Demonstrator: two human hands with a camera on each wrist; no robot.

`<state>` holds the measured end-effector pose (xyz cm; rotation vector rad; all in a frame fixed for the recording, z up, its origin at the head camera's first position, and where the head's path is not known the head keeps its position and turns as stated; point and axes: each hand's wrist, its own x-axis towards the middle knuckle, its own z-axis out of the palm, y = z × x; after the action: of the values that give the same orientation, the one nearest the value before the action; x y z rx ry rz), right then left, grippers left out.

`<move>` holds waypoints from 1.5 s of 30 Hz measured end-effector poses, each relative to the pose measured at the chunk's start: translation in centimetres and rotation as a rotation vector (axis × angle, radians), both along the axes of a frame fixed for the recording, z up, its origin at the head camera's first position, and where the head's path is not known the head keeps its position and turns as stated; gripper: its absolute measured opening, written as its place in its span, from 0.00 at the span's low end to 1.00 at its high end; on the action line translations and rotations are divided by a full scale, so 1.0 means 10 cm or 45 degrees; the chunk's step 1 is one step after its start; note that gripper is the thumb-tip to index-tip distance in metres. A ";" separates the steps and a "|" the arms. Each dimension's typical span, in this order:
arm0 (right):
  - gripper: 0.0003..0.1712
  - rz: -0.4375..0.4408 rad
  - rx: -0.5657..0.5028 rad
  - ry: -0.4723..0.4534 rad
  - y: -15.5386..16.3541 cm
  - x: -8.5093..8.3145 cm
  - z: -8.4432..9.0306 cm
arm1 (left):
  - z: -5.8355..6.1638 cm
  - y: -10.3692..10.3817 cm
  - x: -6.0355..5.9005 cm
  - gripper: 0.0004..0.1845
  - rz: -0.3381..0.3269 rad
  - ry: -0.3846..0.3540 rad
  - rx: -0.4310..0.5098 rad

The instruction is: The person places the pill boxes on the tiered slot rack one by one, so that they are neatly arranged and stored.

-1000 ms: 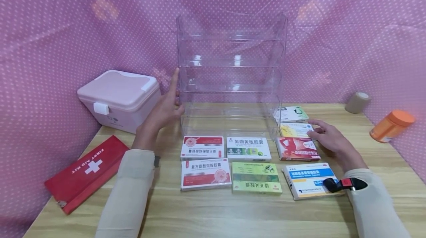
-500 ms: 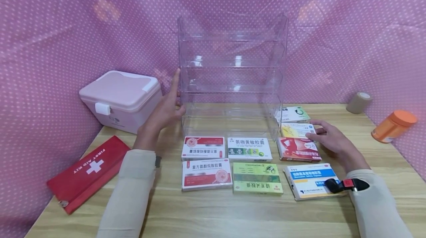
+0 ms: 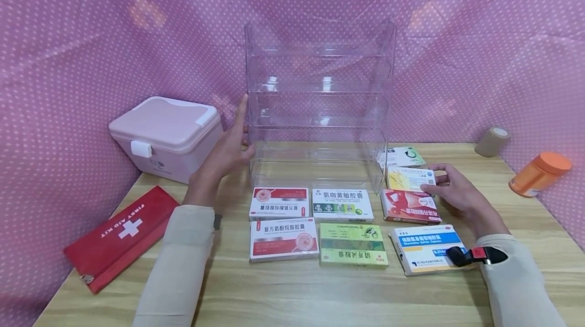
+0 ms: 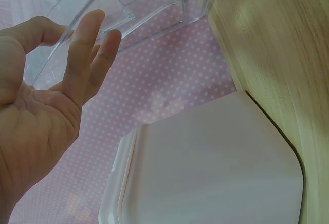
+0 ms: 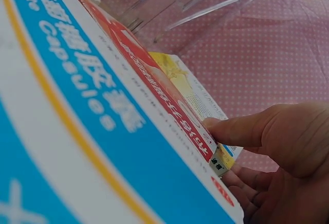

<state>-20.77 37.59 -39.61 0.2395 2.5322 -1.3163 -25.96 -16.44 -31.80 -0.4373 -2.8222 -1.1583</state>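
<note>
Yellow box (image 3: 410,178) newly tilted up, apparently pinched by right hand (image 3: 457,192); left hand (image 3: 224,154) flat against clear rack (image 3: 320,108).

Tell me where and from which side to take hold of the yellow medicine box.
Pinch the yellow medicine box by its right short end, coming from the right. It lies flat, with the clear shelf rack on its left and the red box against its near edge. The right hand already grips there.

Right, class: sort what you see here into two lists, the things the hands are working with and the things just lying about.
In hand:
left hand flat against the clear shelf rack
right hand pinching the yellow box

Lying about:
pink case
red first aid pouch
orange bottle
bandage roll
</note>
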 end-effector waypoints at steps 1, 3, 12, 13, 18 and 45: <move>0.52 -0.001 0.002 -0.002 0.00 0.00 0.00 | 0.00 0.00 0.00 0.68 0.003 0.000 -0.003; 0.51 0.005 0.010 0.000 0.00 0.00 0.00 | -0.01 0.00 0.00 0.68 0.003 0.006 -0.007; 0.44 0.045 0.100 0.070 0.00 0.01 0.02 | -0.01 -0.01 0.01 0.68 -0.013 0.052 -0.015; 0.43 0.040 0.103 0.075 0.00 0.01 0.02 | -0.01 -0.02 0.01 0.68 -0.014 0.054 -0.015; 0.39 0.040 0.103 0.094 -0.01 0.03 0.05 | -0.02 -0.03 0.02 0.68 -0.029 0.072 -0.001; 0.26 -0.475 -0.036 0.513 0.00 0.15 0.46 | -0.02 0.01 0.01 0.69 0.004 0.036 0.030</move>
<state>-19.31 37.61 -34.97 0.5070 2.8995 -1.6811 -25.88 -16.34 -31.95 -0.4442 -2.7812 -1.1744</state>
